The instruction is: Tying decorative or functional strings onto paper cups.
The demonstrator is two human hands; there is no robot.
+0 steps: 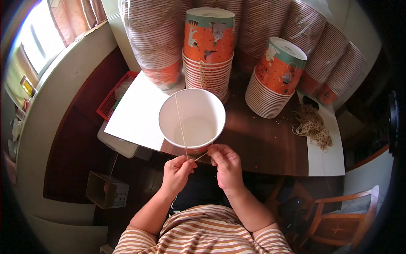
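Observation:
A large white-lined paper bucket (195, 120) stands upright at the table's near edge, its open mouth facing me. A thin tan string (180, 118) runs from its far rim across the opening, and a short stretch slants from the near rim toward my fingers. My left hand (176, 173) is closed, pinching the string just below the near rim. Beside it, my right hand (226, 166) is closed too, with thumb and fingertips on the string close to the rim. The exact grip of its fingertips is partly hidden.
Upside-down stacks of orange-and-green paper buckets, one behind (207, 46) and one at right (275, 80), stand on the brown table (270, 148). A bundle of loose string (314, 127) lies at right. Plastic-wrapped stacks (150, 38) line the back. A wooden chair (338, 216) stands lower right.

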